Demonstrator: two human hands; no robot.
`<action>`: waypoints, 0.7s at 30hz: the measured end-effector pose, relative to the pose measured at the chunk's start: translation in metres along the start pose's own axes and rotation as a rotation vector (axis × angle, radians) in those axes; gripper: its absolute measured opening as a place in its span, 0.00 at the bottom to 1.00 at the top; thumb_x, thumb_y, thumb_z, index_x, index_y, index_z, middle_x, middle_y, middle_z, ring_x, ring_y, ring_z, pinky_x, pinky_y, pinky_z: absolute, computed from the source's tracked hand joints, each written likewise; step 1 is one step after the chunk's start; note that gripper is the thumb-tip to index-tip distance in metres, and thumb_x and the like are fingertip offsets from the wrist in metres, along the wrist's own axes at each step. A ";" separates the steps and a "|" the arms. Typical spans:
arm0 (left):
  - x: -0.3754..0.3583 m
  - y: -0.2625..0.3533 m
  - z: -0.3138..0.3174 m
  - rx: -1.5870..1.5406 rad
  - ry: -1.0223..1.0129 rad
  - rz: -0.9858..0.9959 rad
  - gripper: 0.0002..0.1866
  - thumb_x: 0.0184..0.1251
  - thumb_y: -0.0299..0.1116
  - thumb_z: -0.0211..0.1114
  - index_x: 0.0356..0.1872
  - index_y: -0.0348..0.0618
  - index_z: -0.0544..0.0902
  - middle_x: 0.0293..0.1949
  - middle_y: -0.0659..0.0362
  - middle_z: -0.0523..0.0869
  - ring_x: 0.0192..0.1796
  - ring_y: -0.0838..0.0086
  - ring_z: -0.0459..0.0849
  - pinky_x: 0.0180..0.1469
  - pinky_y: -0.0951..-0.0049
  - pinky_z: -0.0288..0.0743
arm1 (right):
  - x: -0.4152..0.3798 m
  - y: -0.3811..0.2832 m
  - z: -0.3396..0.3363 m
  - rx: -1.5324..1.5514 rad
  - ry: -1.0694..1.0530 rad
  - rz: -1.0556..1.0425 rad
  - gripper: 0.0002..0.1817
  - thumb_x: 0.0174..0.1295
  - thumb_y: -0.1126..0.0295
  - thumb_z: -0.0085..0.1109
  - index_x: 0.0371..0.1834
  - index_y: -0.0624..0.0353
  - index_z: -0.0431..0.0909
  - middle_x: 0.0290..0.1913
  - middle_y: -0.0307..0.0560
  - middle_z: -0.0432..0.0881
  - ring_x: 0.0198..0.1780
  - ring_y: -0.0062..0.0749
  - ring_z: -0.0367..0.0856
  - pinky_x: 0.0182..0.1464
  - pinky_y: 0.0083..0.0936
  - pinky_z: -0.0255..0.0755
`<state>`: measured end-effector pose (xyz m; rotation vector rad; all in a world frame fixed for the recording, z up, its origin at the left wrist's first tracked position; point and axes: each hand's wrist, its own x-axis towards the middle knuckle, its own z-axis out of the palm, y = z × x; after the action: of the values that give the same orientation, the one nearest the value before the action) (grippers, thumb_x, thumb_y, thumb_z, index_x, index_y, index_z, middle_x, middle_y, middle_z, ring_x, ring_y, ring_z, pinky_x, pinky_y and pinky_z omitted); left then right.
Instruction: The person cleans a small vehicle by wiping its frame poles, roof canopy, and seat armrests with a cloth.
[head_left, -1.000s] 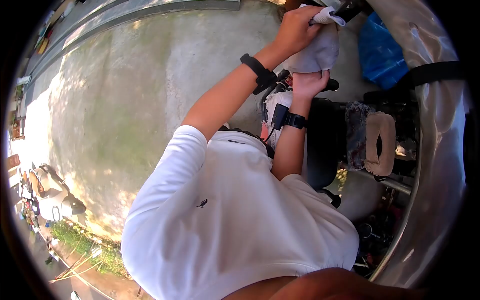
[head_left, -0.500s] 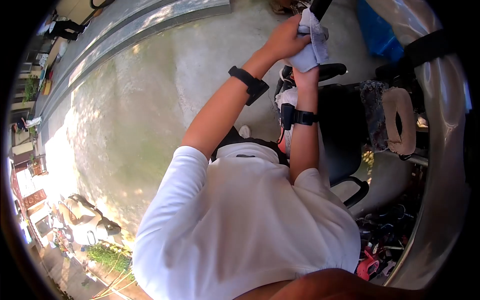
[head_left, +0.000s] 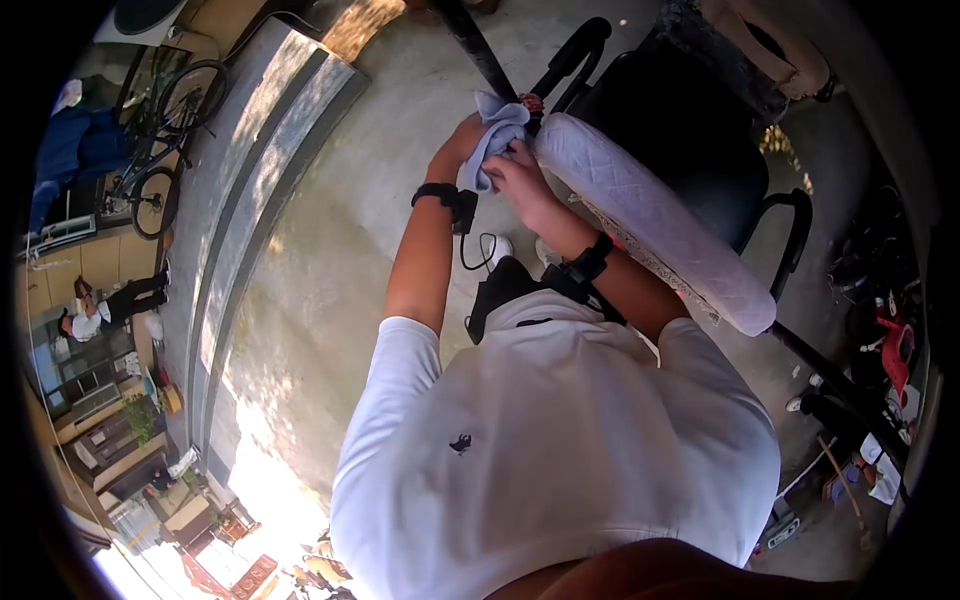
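A light blue-grey cloth point(head_left: 492, 140) is bunched up between my hands, beside a black bar point(head_left: 480, 50) with a reddish wrapping point(head_left: 533, 102) near its lower end. My left hand point(head_left: 457, 146) grips the cloth's left side, its fingers partly hidden by the folds. On the right side, my right hand point(head_left: 520, 180) pinches the cloth with bent fingers. Just right of the hands, a long quilted pale pad point(head_left: 655, 225) lies along a dark bar, next to a black seat point(head_left: 660, 130).
Black armrests point(head_left: 790, 235) flank the seat. A red object point(head_left: 897, 350) and dark clutter are at the right. A person point(head_left: 110, 308) stands at the far left, near a bicycle point(head_left: 150, 150) and grey steps point(head_left: 262, 150).
The view has turned. My hands and the cloth appear farther left and lower, next to the bar instead of on it. The quilted pad has come into fuller view.
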<state>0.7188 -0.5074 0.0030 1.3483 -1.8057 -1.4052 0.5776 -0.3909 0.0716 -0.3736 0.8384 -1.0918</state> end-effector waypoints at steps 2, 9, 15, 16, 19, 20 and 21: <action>-0.026 -0.032 0.015 0.143 -0.188 -0.074 0.24 0.65 0.39 0.65 0.60 0.41 0.78 0.53 0.51 0.86 0.55 0.67 0.83 0.58 0.66 0.76 | -0.013 0.013 -0.006 -0.108 0.051 0.121 0.16 0.57 0.76 0.62 0.47 0.57 0.71 0.43 0.43 0.78 0.47 0.27 0.81 0.50 0.26 0.77; -0.057 -0.041 0.039 -0.483 0.238 -0.439 0.24 0.77 0.45 0.52 0.66 0.43 0.73 0.58 0.57 0.81 0.56 0.69 0.81 0.61 0.68 0.73 | 0.003 0.059 -0.091 -1.020 -0.148 -0.077 0.22 0.55 0.70 0.67 0.53 0.66 0.74 0.48 0.49 0.82 0.45 0.30 0.83 0.51 0.24 0.75; 0.015 -0.015 0.029 -0.768 0.248 -0.238 0.23 0.76 0.46 0.54 0.61 0.41 0.75 0.57 0.57 0.81 0.56 0.66 0.81 0.58 0.67 0.75 | -0.009 0.036 -0.095 -0.669 0.117 -0.158 0.24 0.55 0.70 0.69 0.52 0.70 0.72 0.45 0.54 0.83 0.44 0.33 0.85 0.48 0.28 0.78; 0.019 -0.026 0.037 -0.553 0.260 -0.140 0.21 0.75 0.44 0.56 0.59 0.39 0.76 0.56 0.56 0.82 0.55 0.64 0.81 0.57 0.66 0.75 | -0.005 0.039 -0.097 -0.666 0.104 -0.124 0.23 0.56 0.70 0.69 0.51 0.70 0.72 0.42 0.54 0.83 0.41 0.33 0.85 0.44 0.28 0.79; 0.038 -0.076 0.049 -0.221 0.169 0.260 0.17 0.72 0.33 0.59 0.57 0.37 0.78 0.54 0.51 0.83 0.55 0.62 0.82 0.57 0.65 0.74 | -0.005 0.062 -0.085 -0.547 0.277 0.023 0.16 0.52 0.71 0.70 0.40 0.66 0.76 0.33 0.48 0.84 0.33 0.34 0.86 0.38 0.28 0.79; 0.034 -0.079 0.052 -0.048 0.267 0.310 0.17 0.71 0.31 0.57 0.59 0.38 0.77 0.53 0.50 0.84 0.55 0.62 0.82 0.57 0.65 0.74 | -0.005 0.076 -0.085 -0.598 0.288 0.018 0.16 0.53 0.67 0.69 0.39 0.66 0.76 0.30 0.47 0.85 0.31 0.35 0.87 0.35 0.28 0.79; 0.029 -0.082 0.056 0.122 0.362 0.362 0.19 0.70 0.28 0.56 0.60 0.39 0.77 0.52 0.50 0.85 0.55 0.62 0.82 0.58 0.65 0.73 | -0.006 0.089 -0.089 -0.762 0.235 0.025 0.16 0.55 0.65 0.67 0.38 0.66 0.76 0.31 0.48 0.84 0.30 0.32 0.86 0.33 0.28 0.78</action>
<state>0.6940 -0.5078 -0.0976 1.1674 -1.7942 -0.8164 0.5645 -0.3356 -0.0410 -0.8749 1.4606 -0.7646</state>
